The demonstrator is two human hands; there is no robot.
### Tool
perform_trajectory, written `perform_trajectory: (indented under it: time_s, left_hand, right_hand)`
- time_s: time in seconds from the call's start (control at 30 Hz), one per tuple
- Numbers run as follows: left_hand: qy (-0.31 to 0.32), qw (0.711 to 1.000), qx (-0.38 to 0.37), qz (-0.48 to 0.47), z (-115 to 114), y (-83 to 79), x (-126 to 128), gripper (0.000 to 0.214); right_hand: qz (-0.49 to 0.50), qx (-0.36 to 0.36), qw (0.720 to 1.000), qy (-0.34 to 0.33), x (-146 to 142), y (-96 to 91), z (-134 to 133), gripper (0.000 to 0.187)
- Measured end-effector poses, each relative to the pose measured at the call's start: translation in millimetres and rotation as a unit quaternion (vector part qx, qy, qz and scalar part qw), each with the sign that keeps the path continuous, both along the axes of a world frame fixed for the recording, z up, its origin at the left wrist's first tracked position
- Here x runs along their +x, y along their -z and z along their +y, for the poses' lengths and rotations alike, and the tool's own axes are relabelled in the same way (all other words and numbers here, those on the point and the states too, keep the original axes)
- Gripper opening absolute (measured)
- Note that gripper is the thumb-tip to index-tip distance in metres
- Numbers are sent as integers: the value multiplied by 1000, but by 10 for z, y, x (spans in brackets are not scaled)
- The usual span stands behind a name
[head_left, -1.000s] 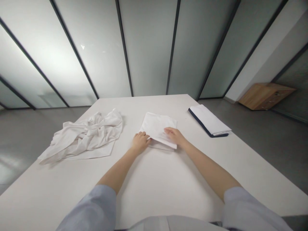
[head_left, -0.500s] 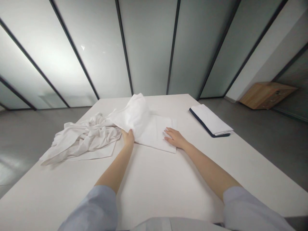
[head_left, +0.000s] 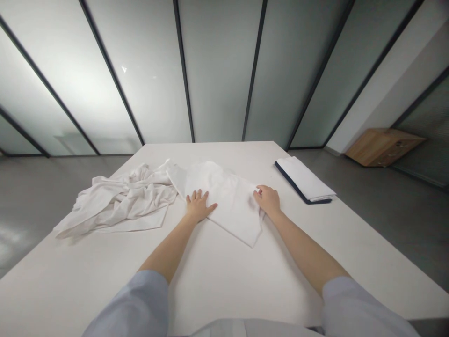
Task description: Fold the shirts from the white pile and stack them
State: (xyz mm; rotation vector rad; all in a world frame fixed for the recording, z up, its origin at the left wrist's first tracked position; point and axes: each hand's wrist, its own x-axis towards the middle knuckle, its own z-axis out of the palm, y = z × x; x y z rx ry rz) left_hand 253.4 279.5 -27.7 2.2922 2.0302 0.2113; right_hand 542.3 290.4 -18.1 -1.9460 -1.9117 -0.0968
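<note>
A white cloth (head_left: 224, 187), partly folded, lies at the middle of the table, its near corner pointing toward me. My left hand (head_left: 198, 206) rests flat on its left part, fingers spread and the thumb out to the right. At the right edge of the same cloth, my right hand (head_left: 268, 200) has its fingers curled in on the fabric, which bunches a little under the palm. The right fingertips are partly hidden. A heap of crumpled white fabric (head_left: 122, 201) lies left of the cloth and touches its far left end.
On the right side of the white table (head_left: 217, 285) lies a folded white cloth (head_left: 305, 178) on top of a dark navy one (head_left: 293, 183). A wooden cabinet (head_left: 382, 147) stands on the floor at the right. Frosted glass panels (head_left: 217, 70) rise behind the table.
My left hand has let go of the raised cloth, which now lies flatter, and is spread on it. My right hand has moved right and curled. The cloth's near corner has swung toward me.
</note>
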Motion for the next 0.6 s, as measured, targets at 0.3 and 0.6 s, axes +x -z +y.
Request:
perform_trajectory:
  time_s: [0.3, 0.6]
  left_hand:
    - [36, 992, 47, -111, 65, 83, -19, 72]
    - [165, 969, 140, -118, 7, -9, 59, 84]
  right_hand:
    - [37, 32, 997, 59, 223, 119, 128, 27]
    - [192, -154, 881, -404, -596, -117, -397, 18]
